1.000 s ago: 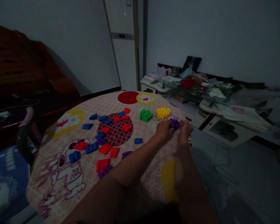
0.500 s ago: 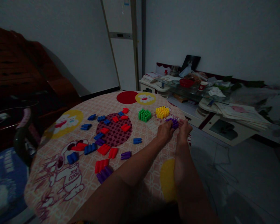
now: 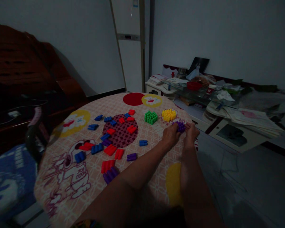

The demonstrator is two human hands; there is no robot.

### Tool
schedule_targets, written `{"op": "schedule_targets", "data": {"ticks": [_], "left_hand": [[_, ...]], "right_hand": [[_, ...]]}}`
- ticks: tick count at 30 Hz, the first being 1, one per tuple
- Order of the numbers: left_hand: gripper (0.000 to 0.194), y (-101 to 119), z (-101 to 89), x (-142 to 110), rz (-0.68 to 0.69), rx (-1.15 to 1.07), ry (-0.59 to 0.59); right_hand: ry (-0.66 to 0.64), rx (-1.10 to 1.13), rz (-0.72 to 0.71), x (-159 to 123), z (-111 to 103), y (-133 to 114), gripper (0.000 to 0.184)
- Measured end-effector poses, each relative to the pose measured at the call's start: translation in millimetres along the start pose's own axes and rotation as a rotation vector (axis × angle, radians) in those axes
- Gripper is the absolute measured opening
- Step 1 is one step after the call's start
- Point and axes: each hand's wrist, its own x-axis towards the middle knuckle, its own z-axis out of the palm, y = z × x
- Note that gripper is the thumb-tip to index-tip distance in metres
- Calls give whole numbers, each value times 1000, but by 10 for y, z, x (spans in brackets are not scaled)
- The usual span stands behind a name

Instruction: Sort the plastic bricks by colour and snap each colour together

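Note:
A tight cluster of purple plastic peg blocks [image 3: 181, 126] stands near the table's right edge. My left hand [image 3: 171, 134] is closed against its left side, the fingertips partly hidden. On the other side, my right hand [image 3: 192, 133] has its fingers stretched out towards the cluster, at or very near its right side. Just behind stand a yellow cluster of peg blocks [image 3: 169, 115] and a green one [image 3: 151, 117]. Loose blocks lie further left: several red [image 3: 110, 149], several blue [image 3: 97, 148] and a few purple, one purple block [image 3: 131, 157] lying near my left forearm.
A patterned cloth covers the round table [image 3: 156, 171]. Past its right side is a low cabinet [image 3: 232, 129] with papers, a red bowl [image 3: 194, 85] and a paper cup [image 3: 211, 89]. At left are a wooden bench [image 3: 38, 66] and a chair with a blue cushion [image 3: 11, 177].
The whole view has shifted slightly, so things appear a little further right. Both hands stay at the purple cluster, which shows a bit more between them.

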Motion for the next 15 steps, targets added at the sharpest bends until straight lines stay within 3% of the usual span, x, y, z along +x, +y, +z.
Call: {"op": "schedule_targets", "data": {"ticks": [3, 6, 9, 15], "left_hand": [[31, 27, -182, -72, 44, 23, -54], [26, -20, -494, -132, 82, 122, -178], [21, -184, -953, -199, 60, 247, -299], [14, -774, -1960, -451, -156, 479, -303]], "right_hand": [[17, -12, -16, -5, -6, 9, 36], [15, 0, -41, -10, -15, 26, 37], [-1, 8, -52, -5, -27, 42, 39], [30, 8, -35, 31, 2, 39, 34]]}}
